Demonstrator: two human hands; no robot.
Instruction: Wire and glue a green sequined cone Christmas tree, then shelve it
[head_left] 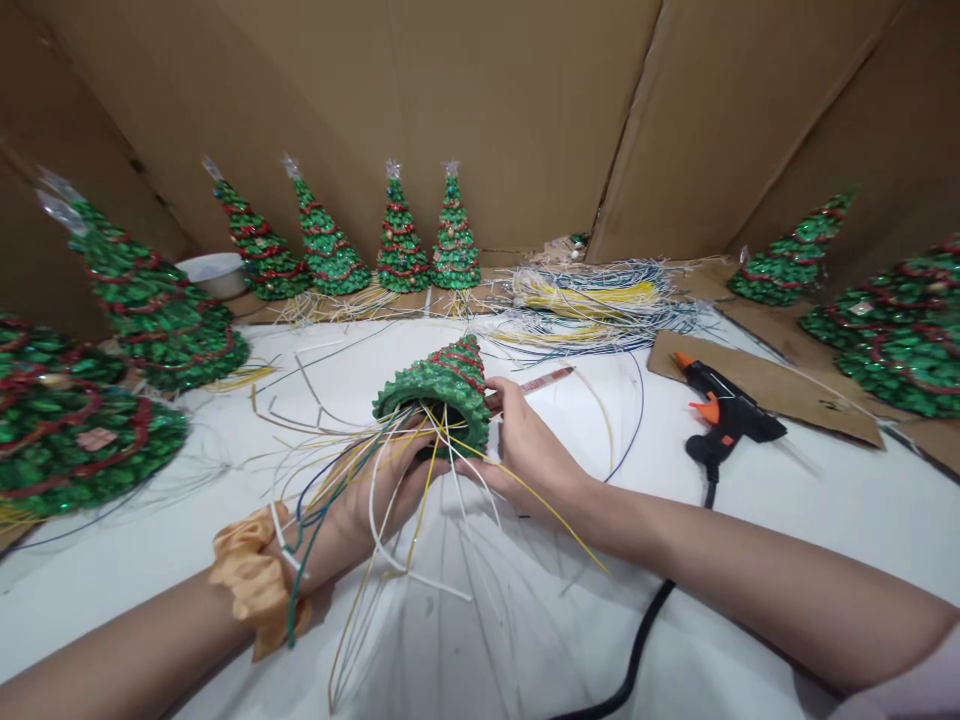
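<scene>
A small green Christmas tree point(474, 362) with red garland is tilted on its side, its hollow base facing me. Many thin white, yellow, green and blue wires point(352, 460) spill out of that opening. At the lower left rim is my left hand point(401, 465), closed on the tree, its fingertips partly hidden by wires and the hollow. My right hand point(517, 430) grips the tree from the right side and below, fingers curled behind it. A peach scrunchie point(251, 580) circles my left wrist.
Finished-looking trees stand at the left point(142, 290), along the back point(401, 240) and at the right point(795, 250). A wire bundle point(600, 300) lies behind. A black glue gun point(731, 405) rests on cardboard point(825, 410), its cable crossing beneath my right arm. A pen point(547, 380) lies nearby.
</scene>
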